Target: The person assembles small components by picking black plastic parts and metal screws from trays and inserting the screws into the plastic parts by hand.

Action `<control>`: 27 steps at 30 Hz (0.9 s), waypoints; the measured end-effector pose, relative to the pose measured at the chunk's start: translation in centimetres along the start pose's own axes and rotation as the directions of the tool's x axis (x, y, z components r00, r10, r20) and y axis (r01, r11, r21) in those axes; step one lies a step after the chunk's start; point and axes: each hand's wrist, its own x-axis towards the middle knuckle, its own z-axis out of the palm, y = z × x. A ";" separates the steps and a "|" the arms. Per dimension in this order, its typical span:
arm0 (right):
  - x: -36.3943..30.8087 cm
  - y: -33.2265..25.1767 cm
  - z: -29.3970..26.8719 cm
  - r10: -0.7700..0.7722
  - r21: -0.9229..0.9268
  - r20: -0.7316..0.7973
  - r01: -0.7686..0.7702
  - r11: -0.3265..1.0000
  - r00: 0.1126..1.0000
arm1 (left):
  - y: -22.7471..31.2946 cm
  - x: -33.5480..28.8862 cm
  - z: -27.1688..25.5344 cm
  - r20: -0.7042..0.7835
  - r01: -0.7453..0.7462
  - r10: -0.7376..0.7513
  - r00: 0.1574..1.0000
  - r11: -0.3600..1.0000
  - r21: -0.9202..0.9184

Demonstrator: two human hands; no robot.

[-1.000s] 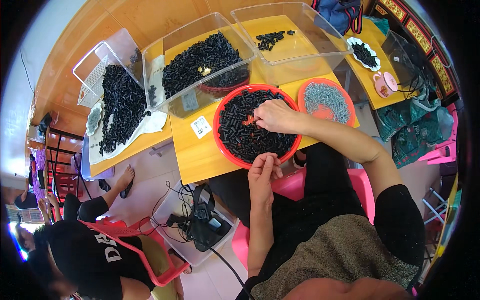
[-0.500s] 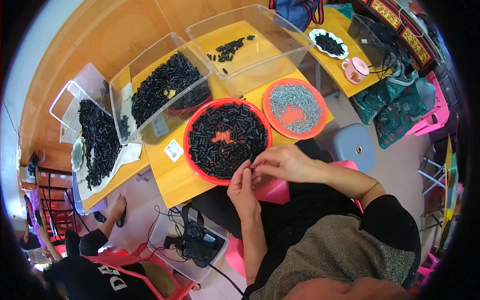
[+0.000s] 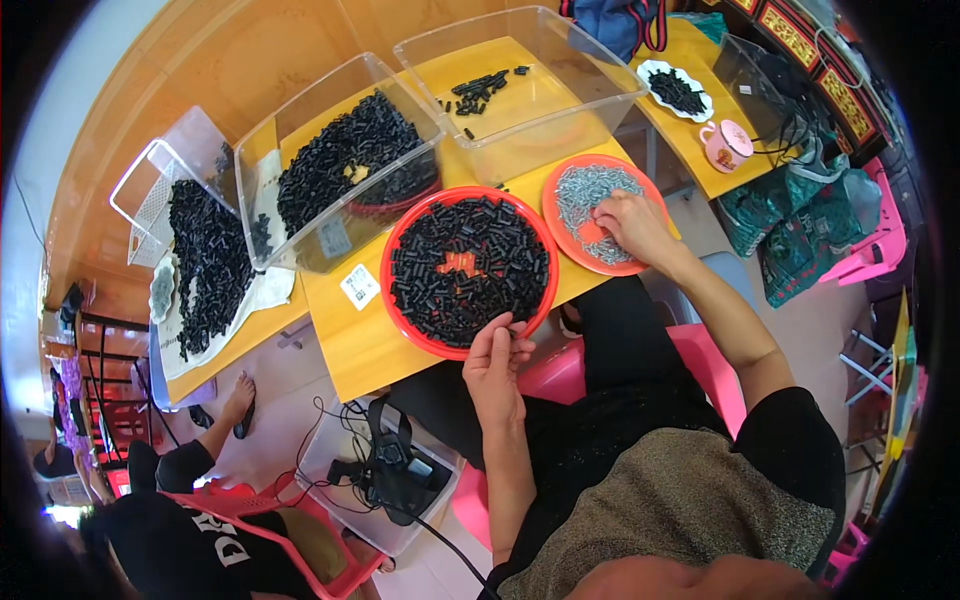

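Note:
My right hand (image 3: 632,225) reaches into an orange-red plate (image 3: 652,180) of small silvery screws (image 3: 580,195). Its fingertips are drawn together among them; whether a screw is pinched there is hidden. By the near rim of a red basin (image 3: 388,318), my left hand (image 3: 496,362) is closed in a pinch. What sits between thumb and fingers is too small and dark to make out. Many short black tube-like pieces (image 3: 470,225) fill the basin, with its red bottom showing in the middle.
Behind the basin stand a clear bin (image 3: 262,215) heaped with black pieces and another clear bin (image 3: 560,130) holding a few. More black pieces (image 3: 205,260) lie on cloth at left. A white dish (image 3: 655,70) and pink mug (image 3: 728,145) stand at right. Below, a person sits near a tub of cables (image 3: 330,440).
My right hand has left the left hand and moved up and right to the screws. The left hand stays pinched by the basin. The whole view has shifted slightly.

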 end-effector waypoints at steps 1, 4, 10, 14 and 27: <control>0.0 0.2 -0.1 0.006 0.011 0.021 -0.006 1.000 1.000 | 0.0 0.0 0.0 -0.008 -0.007 0.007 1.000 1.000 0.000; 0.1 0.6 0.2 -0.008 0.024 0.028 0.008 1.000 1.000 | 0.0 0.1 -0.1 0.007 0.014 -0.014 1.000 1.000 0.012; -0.1 -4.1 -2.5 0.002 0.237 0.008 -0.004 0.971 1.000 | 0.6 0.0 -0.6 -0.001 0.105 -0.107 0.994 0.976 -0.192; -2.0 -11.1 -4.1 -0.049 0.566 0.154 -0.048 0.823 0.987 | 0.7 0.0 -0.6 0.021 0.083 -0.080 0.997 0.954 -0.287; -3.5 -17.3 -1.6 0.011 0.812 0.242 -0.209 0.544 0.970 | 0.3 -0.6 0.0 -0.025 -0.123 0.121 0.992 0.991 -0.062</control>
